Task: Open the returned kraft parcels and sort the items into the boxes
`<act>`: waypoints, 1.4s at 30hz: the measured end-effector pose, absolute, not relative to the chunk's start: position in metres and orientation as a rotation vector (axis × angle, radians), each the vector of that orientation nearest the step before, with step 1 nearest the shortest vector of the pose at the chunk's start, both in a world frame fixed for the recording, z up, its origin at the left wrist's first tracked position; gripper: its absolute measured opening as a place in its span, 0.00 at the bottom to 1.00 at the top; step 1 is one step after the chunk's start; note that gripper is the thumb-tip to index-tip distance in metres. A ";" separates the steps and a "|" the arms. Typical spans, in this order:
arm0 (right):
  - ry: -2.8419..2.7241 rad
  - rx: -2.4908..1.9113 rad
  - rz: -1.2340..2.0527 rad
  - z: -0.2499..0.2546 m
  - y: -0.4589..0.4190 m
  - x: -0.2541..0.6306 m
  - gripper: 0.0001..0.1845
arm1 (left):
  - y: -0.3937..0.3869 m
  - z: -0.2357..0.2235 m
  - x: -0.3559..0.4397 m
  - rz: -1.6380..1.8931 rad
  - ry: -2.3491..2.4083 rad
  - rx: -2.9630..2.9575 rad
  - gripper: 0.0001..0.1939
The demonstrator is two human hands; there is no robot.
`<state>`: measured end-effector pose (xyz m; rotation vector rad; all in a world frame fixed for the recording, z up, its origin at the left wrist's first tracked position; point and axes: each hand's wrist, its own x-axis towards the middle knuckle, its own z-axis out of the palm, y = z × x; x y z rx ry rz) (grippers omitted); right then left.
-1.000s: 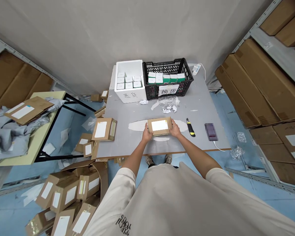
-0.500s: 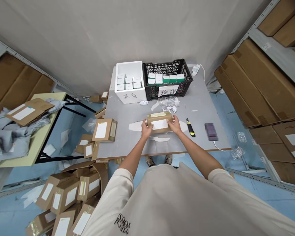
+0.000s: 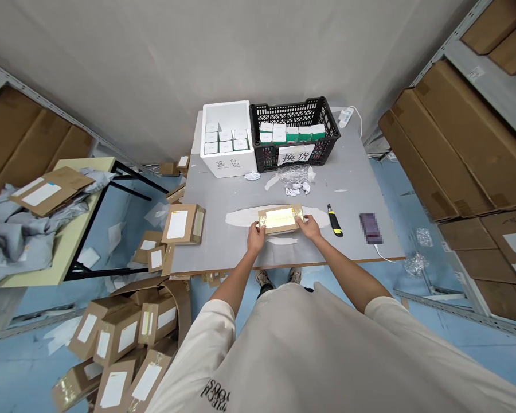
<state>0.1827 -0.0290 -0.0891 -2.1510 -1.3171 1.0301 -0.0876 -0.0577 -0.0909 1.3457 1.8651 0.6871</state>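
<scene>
Rolled since the earlier frame, the small carton (image 3: 277, 225) has now its taped side (image 3: 287, 214) upward, so the tape becomes exposed. In the head view, it is over the middle of the tabletop (image 3: 217, 190), its ends grasped by left fingers (image 3: 262, 230) and right fingers (image 3: 301, 222); the cutter (image 3: 334, 220) lies apart, at right

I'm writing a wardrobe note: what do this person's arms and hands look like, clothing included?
The left hand and right hand are bare, with no gloves or watch visible. Loose, off-white short sleeves end above the elbows, leaving both forearms uncovered.
</scene>
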 end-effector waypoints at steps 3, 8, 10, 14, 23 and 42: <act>-1.325 -2.076 0.983 -0.088 -0.027 0.181 0.32 | -0.058 -0.089 -0.089 0.672 1.868 1.359 0.26; -1.345 -1.983 0.866 -0.080 -0.026 0.174 0.24 | -0.055 -0.084 -0.089 0.626 1.898 1.378 0.26; -1.331 -1.952 0.832 -0.076 -0.027 0.172 0.21 | -0.055 -0.083 -0.091 0.613 1.910 1.364 0.26; -1.282 -1.846 0.811 -0.062 -0.027 0.162 0.22 | -0.052 -0.083 -0.107 0.622 1.946 1.257 0.24; -1.435 -1.607 0.917 -0.026 -0.024 0.100 0.19 | -0.054 -0.024 -0.111 0.973 1.941 1.485 0.20; -1.450 -1.828 0.669 -0.001 -0.016 0.127 0.19 | -0.051 -0.001 -0.055 0.951 1.612 1.763 0.25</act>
